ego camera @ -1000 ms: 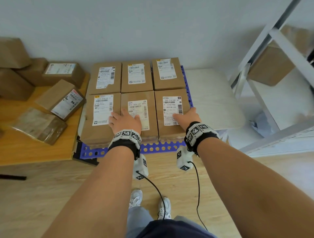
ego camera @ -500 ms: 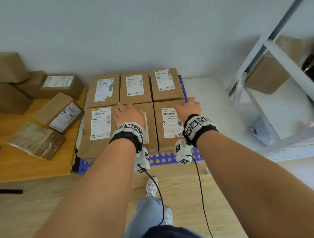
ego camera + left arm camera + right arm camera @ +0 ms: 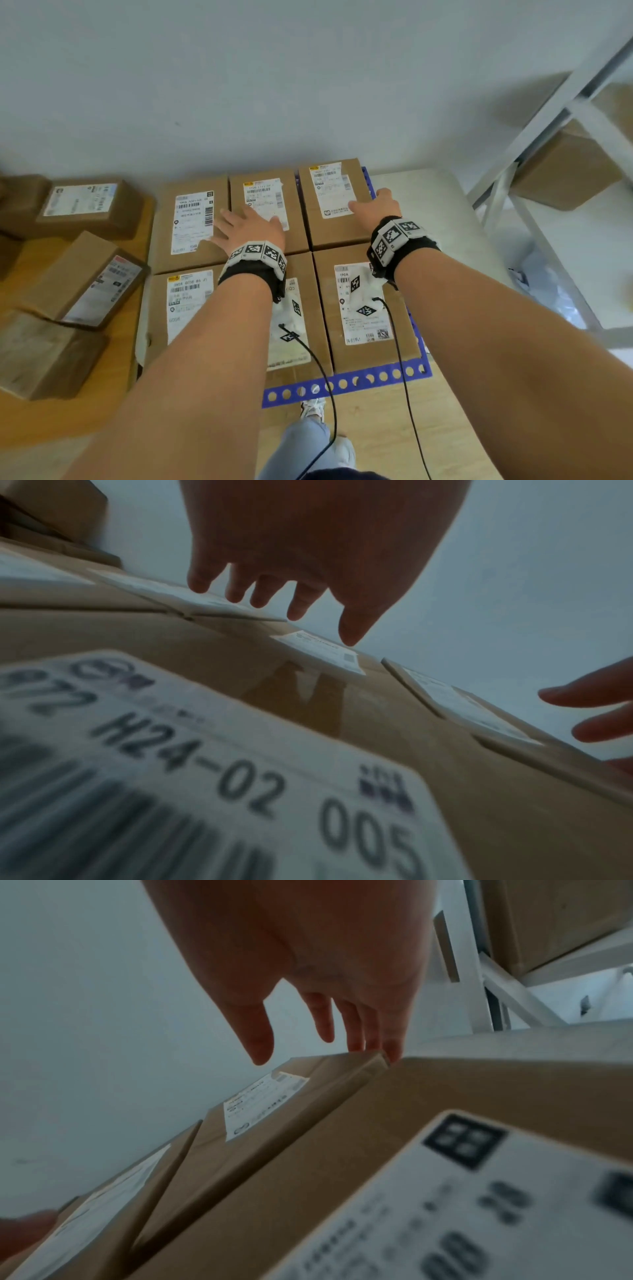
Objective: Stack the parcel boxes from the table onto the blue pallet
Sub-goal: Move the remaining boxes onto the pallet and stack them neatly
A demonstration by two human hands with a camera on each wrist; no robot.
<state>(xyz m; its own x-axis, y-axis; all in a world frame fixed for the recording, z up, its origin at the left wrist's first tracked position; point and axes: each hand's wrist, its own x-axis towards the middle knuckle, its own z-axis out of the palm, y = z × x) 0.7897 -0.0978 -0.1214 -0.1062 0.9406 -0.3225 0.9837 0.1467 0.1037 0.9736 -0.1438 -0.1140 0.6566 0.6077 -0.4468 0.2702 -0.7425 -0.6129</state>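
Several brown parcel boxes with white labels lie in two rows on the blue pallet [image 3: 346,383]. My left hand [image 3: 248,224] hovers with spread, straight fingers over the back middle box [image 3: 263,192], reaching toward the back left box [image 3: 188,219]. In the left wrist view that left hand [image 3: 274,593] holds nothing and the fingertips hang just above the box tops. My right hand [image 3: 373,207] lies flat over the back right box [image 3: 337,202]. The right wrist view shows my right hand [image 3: 325,1039] with fingertips touching that box's far right corner.
A wooden table [image 3: 51,411] at the left carries several more parcel boxes [image 3: 85,277]. A white cushioned surface [image 3: 428,212] lies right of the pallet. A white metal rack [image 3: 548,113] with a box on it stands at the far right. A wall is close behind.
Both hands have moved forward from the front row of boxes to the back row. The camera has leaned in over the pallet.
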